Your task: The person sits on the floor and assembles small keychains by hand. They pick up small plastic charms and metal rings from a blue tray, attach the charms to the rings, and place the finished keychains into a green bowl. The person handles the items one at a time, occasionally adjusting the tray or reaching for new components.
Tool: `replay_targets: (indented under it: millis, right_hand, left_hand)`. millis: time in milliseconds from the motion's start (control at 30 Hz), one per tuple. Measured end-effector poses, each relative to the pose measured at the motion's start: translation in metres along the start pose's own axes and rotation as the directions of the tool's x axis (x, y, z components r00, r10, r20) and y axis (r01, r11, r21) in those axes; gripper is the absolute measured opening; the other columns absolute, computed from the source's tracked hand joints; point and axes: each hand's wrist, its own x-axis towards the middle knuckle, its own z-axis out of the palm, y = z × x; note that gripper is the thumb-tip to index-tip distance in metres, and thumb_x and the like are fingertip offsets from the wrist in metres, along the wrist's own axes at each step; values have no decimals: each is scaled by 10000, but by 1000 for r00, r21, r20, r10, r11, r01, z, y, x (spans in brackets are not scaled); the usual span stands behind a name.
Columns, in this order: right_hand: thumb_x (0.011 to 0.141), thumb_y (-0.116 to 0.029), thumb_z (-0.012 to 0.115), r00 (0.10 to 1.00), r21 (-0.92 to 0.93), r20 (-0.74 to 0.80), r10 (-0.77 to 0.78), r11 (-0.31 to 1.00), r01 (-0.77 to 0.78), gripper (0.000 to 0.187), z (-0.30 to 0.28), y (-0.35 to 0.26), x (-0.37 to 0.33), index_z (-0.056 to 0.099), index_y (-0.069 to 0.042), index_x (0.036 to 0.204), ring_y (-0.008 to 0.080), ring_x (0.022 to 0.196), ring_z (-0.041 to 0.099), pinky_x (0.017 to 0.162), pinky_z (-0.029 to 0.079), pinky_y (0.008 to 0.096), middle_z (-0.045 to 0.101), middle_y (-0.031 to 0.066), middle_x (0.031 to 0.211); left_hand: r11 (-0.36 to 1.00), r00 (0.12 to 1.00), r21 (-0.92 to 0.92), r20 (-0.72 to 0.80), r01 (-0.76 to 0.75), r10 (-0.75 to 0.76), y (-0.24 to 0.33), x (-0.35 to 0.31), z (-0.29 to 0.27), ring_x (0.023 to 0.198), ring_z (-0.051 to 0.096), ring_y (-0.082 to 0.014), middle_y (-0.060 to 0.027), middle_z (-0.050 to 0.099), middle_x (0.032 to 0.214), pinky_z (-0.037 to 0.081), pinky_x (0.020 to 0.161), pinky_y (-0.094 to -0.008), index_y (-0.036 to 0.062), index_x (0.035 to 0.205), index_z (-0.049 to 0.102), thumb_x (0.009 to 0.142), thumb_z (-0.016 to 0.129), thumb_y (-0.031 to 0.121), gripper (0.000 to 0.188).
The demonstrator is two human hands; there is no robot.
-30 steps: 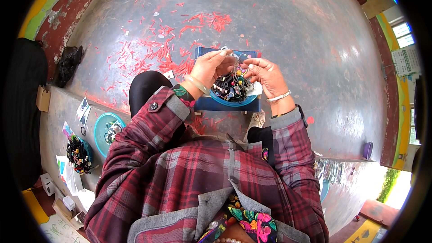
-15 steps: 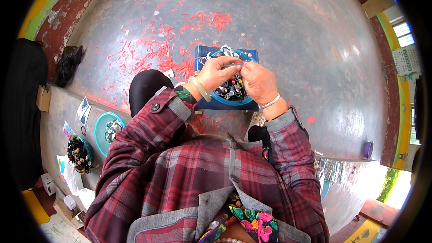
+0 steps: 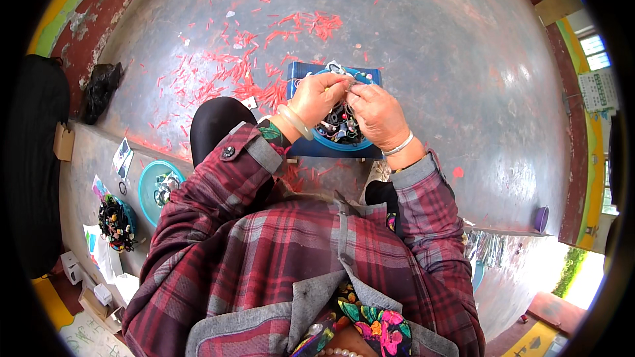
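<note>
In the head view, your left hand (image 3: 316,102) and right hand (image 3: 381,119) pinch a small piece (image 3: 350,84), too blurred to identify, fingertips nearly closed, above the blue basin (image 3: 344,147) of dark bands (image 3: 341,131), set on the stool (image 3: 299,70) probably for easy reach.

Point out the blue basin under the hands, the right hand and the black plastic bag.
Blue basin (image 3: 342,147): head view, rim nearest the wearer.
Right hand (image 3: 381,117): head view, back of the hand.
Black plastic bag (image 3: 102,94): head view, middle of its crumpled side.
</note>
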Motion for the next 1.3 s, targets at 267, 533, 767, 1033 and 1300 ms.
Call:
replay_targets:
  millis: [267,533,767,1033,1300]
  right_hand:
    - [764,-20,574,892,223,-251,375,920,-324,172,-14,20,-2,635,-66,918,247,740,606,635,484,304,608,88,847]
    - [679,-68,604,929,329,87,360,870,-367,97,15,26,-17,658,-70,760,263,791,567,747,449,365,595,76,794]
    - [643,-72,585,935,18,285,211,974,-225,155,59,31,-46,677,-97,765,292,906,513,752,444,384,554,84,877]
    - [702,-123,577,821,-147,301,486,874,-464,120,58,61,-57,679,-104,763,297,870,523,733,457,390,563,100,843]
    - [630,-205,695,879,8,411,242,963,-269,206,48,22,-32,630,-90,788,270,862,534,752,426,373,567,76,850]
  left_hand:
    - [1000,956,-22,-293,-5,-2,9,13,-27,708,542,-61,-17,616,781,450,630,-209,-36,970,633,864,560,139,217]
    - [996,931,-5,-356,-85,78,12,10,-29,559,426,-34,40,517,584,368,486,-232,-8,901,658,830,595,209,237]
    - [995,931,39,-351,-93,100,0,11,-31,535,415,-43,19,499,545,361,478,-244,-9,856,658,821,605,241,259]
    - [997,964,64,-266,33,-14,13,7,-35,800,571,-74,-66,644,907,473,719,-207,-66,992,614,874,534,101,219]
    - [995,970,99,-242,11,13,7,7,-34,800,558,-62,-41,633,879,471,709,-205,-49,992,622,874,544,120,220]
